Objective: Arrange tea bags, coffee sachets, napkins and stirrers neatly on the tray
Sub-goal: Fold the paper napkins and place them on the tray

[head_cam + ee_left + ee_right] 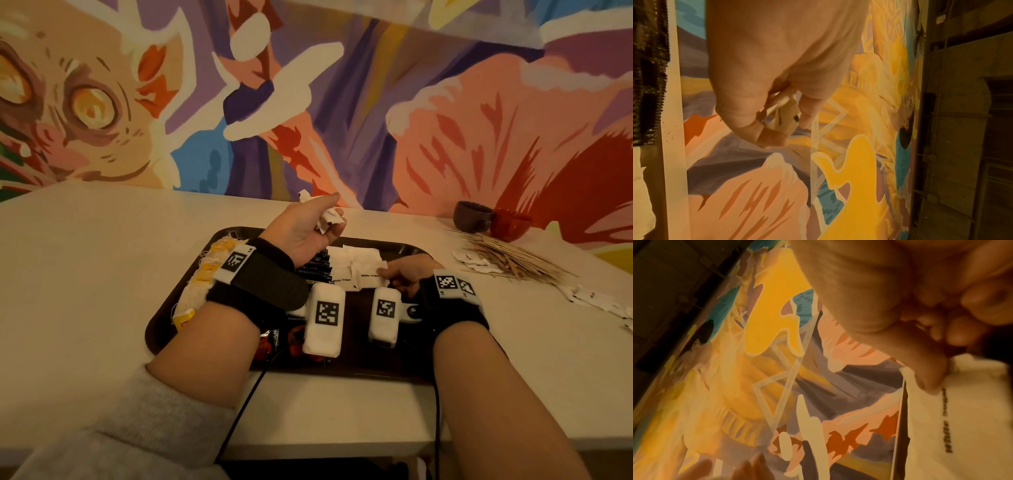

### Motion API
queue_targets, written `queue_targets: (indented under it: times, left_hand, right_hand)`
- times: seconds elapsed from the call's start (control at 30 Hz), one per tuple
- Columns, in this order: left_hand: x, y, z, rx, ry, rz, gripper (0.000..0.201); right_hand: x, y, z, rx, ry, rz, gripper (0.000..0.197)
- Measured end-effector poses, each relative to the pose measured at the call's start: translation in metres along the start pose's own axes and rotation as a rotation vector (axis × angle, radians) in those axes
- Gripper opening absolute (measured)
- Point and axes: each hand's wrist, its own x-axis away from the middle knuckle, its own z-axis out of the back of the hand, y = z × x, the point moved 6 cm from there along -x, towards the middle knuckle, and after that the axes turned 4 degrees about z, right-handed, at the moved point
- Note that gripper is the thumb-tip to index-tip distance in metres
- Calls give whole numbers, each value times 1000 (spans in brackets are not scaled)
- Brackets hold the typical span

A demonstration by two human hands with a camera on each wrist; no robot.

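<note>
A dark tray lies on the white table in the head view. Tea bags with yellow tags line its left side, dark coffee sachets sit in the middle, and white sugar sachets lie to their right. My left hand is raised palm-up over the tray's far edge and holds several white sachets, seen also as white sachets between curled fingers. My right hand rests low on the tray and pinches the edge of a white sugar sachet.
A pile of wooden stirrers lies on the table to the right, with more white sachets scattered near it. Two dark cups stand at the back right against the painted wall. Red packets lie at the tray's near edge.
</note>
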Motion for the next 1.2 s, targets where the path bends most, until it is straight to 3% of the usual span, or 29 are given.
queue_targets:
  times: [0.1, 0.2, 0.33, 0.5, 0.57, 0.63, 0.73, 0.87, 0.97, 1.07, 1.2]
  left_hand:
    - [0, 1, 1, 20, -1, -5, 20]
    - [3, 1, -2, 37, -29, 2, 3]
    - [7, 1, -5, 57, -53, 16, 6]
    - [5, 1, -5, 75, -44, 12, 40]
    - [4, 2, -5, 66, -40, 3, 45]
    - [4, 2, -4, 51, -32, -14, 47]
    - [7, 3, -5, 9, -45, -35, 40]
    - [11, 3, -6, -96, -53, -67, 27]
    - [12, 3, -6, -227, -55, -93, 22]
    - [12, 3, -7, -277, -69, -101, 27]
    - [12, 1, -8, -278, -72, -88, 24]
  right_hand:
    - [-1, 0, 0, 44, -10, -29, 15]
    - [-6, -1, -4, 67, -55, -39, 7]
    - [-14, -1, -9, 152, -141, -27, 33]
    - [-11, -4, -11, 210, -169, -6, 36]
    - [-8, -7, -11, 211, -172, 15, 20]
    - [-7, -8, -5, 94, -65, 64, 9]
    - [1, -17, 2, -371, 85, 270, 15]
    - [35, -52, -11, -714, -189, 556, 16]
    - [57, -68, -19, -722, -361, 666, 17]
    - [58, -69, -17, -679, -305, 690, 2]
    - [56, -67, -11, -789, -248, 675, 12]
